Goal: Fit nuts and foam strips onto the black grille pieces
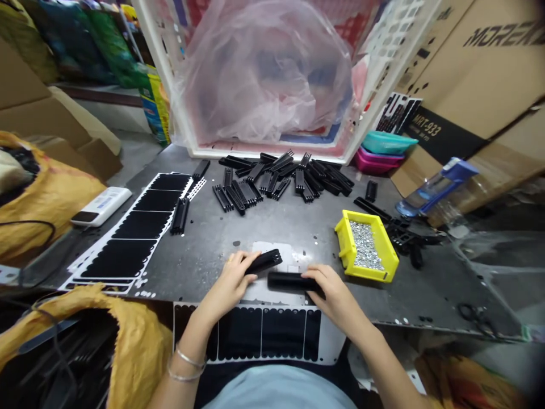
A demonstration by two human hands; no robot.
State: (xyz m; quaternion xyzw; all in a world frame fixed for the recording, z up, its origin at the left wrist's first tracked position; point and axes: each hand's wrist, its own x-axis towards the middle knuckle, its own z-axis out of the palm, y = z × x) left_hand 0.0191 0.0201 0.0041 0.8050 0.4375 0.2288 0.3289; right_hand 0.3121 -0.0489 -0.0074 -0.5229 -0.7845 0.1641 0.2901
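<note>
My left hand (234,278) is closed around one end of a black plastic piece (268,259), whose far end tilts up to the right. My right hand (330,288) grips a second black piece (287,280), smooth and bar-shaped, lying level just above the table's front part. The two pieces are close together but point different ways. Beneath them is a pale patch (255,291) on the dark table. Nearer to me, a sheet of black stickers (240,335) hangs at the table edge, partly behind my left forearm.
Many similar black pieces (272,176) are heaped at the back, before a white crate (204,152). A yellow bin (347,244) of small metal parts (367,244) stands right. Sticker sheets (134,227), a white device (102,205) and yellow sacks (140,346) are left. Scissors (477,318) lie front right.
</note>
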